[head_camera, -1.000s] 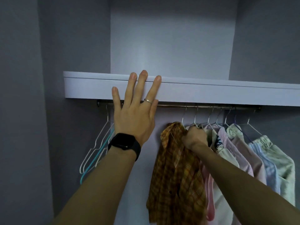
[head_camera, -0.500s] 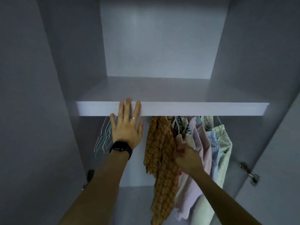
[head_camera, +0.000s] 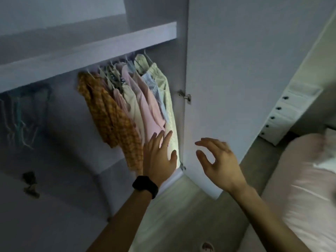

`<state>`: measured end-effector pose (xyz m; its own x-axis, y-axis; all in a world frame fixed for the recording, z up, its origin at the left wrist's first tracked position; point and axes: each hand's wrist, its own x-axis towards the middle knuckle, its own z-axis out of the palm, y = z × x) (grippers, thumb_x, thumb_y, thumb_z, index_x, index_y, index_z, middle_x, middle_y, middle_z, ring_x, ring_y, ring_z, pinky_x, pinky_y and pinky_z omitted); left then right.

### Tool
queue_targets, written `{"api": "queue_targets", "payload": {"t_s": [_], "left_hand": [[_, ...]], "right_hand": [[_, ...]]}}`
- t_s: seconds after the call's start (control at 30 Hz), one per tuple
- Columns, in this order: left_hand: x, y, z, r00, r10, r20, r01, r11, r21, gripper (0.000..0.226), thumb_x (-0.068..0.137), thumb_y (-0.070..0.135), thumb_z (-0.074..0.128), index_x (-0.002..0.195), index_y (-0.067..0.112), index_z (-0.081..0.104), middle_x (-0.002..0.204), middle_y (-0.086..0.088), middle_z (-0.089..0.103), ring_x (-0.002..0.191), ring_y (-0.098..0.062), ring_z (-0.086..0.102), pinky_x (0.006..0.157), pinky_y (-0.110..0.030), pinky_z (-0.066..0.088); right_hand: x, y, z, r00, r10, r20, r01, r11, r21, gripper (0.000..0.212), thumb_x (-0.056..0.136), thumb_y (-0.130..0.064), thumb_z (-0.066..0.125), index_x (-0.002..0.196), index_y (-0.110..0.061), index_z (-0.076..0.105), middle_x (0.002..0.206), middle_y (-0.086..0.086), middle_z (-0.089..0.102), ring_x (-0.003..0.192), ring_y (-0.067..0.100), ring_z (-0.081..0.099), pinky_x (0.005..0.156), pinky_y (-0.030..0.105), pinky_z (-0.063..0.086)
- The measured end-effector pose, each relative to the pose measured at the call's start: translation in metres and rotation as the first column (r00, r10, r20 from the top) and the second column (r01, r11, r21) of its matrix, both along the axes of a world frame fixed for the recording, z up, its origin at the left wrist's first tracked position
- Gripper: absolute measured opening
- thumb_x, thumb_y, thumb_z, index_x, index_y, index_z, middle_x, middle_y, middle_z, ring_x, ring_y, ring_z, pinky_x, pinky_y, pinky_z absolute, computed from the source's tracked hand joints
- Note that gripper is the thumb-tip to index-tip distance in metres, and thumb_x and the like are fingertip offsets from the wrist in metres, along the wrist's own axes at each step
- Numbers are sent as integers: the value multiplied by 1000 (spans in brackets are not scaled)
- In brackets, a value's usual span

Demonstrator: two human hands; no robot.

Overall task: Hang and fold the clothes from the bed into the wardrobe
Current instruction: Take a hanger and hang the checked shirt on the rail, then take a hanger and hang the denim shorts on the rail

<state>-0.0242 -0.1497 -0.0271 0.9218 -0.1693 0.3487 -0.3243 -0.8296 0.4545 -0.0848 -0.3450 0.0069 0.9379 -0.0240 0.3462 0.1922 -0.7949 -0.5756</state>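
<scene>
Hands held nothing: left hand [head_camera: 160, 157] was flat, fingers straight, before the hanging clothes [head_camera: 138, 99]; right hand [head_camera: 220, 160] hovered loosely spread before the wardrobe door [head_camera: 236, 70]. Orange plaid shirt [head_camera: 111, 117] hung leftmost; bed [head_camera: 307, 188] lay right.

Below shelf [head_camera: 91, 53], right half filled by hung clothes [head_camera: 145, 99]; gap seen between plaid shirt [head_camera: 109, 115] and empty hangers [head_camera: 20, 124]; right flank blocked by open door [head_camera: 245, 79].

Both arms out front, left hand [head_camera: 160, 157] flat w/ fingers straight, right hand [head_camera: 218, 160] loosely curled (empty)
</scene>
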Motion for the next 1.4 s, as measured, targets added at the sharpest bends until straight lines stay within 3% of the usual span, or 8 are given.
{"api": "queue_targets", "payload": {"t_s": [0.2,0.37,0.47,0.53,0.67,0.77,1.1,1.4], "left_hand": [[-34,-112,-49,896,-379,-233,404,912,70,62,98,31,53,155,32,30,164,4,23,152,-19,13,122,-51,14],[-93,-221,-84,680,-654,-330,722,676,148,62,99,34,49,156,33,26,164,5,19,152,-17,11,122,-44,10],[-153,-288,-106,470,-781,-410,881,442,168,64,97,31,50,156,33,26,165,5,17,153,-15,9,120,-36,10],[-181,-312,-117,376,-805,-459,925,351,143,64,96,30,51,156,33,27,165,6,16,152,-14,6,120,-36,7],[-241,-373,-140,156,-821,-548,982,71,172,63,96,33,50,155,32,28,165,4,17,152,-16,8,123,-44,11],[-266,-407,-151,88,-802,-590,976,-50,213,63,97,35,46,156,33,24,165,5,17,152,-16,7,122,-50,13],[-309,-517,-193,-55,-731,-681,921,-300,248,63,99,35,42,158,31,21,166,7,12,153,-14,3,123,-45,7],[-323,-622,-296,-98,-661,-744,795,-502,341,61,101,34,39,158,27,21,166,1,12,153,-18,4,123,-46,9]], "right_hand": [[-109,-84,-49,923,-371,-99,373,928,7,25,91,-19,72,116,-20,73,125,-1,68,109,22,62,93,32,46],[-222,-142,-86,667,-702,-248,731,682,37,27,89,-18,73,115,-25,73,123,-6,68,109,24,58,90,19,37],[-300,-166,-107,413,-845,-339,904,427,36,27,91,-24,70,117,-29,70,123,-12,67,111,24,57,88,23,39],[-333,-169,-118,304,-870,-389,947,322,20,27,91,-26,70,118,-29,70,122,-11,67,111,26,58,89,26,40],[-403,-175,-139,55,-873,-484,998,67,-7,29,92,-27,69,121,-26,69,127,-4,66,119,28,56,97,34,42],[-434,-177,-147,-49,-855,-516,998,-55,-3,30,93,-26,68,123,-25,68,127,-3,66,120,26,54,100,35,43],[-486,-232,-179,-295,-736,-609,940,-338,-47,39,94,-30,64,132,-24,60,127,-2,64,118,24,52,92,26,37],[-508,-292,-289,-462,-470,-752,815,-559,-152,52,92,-37,61,138,-17,50,129,12,61,117,31,55,95,37,42]]}}
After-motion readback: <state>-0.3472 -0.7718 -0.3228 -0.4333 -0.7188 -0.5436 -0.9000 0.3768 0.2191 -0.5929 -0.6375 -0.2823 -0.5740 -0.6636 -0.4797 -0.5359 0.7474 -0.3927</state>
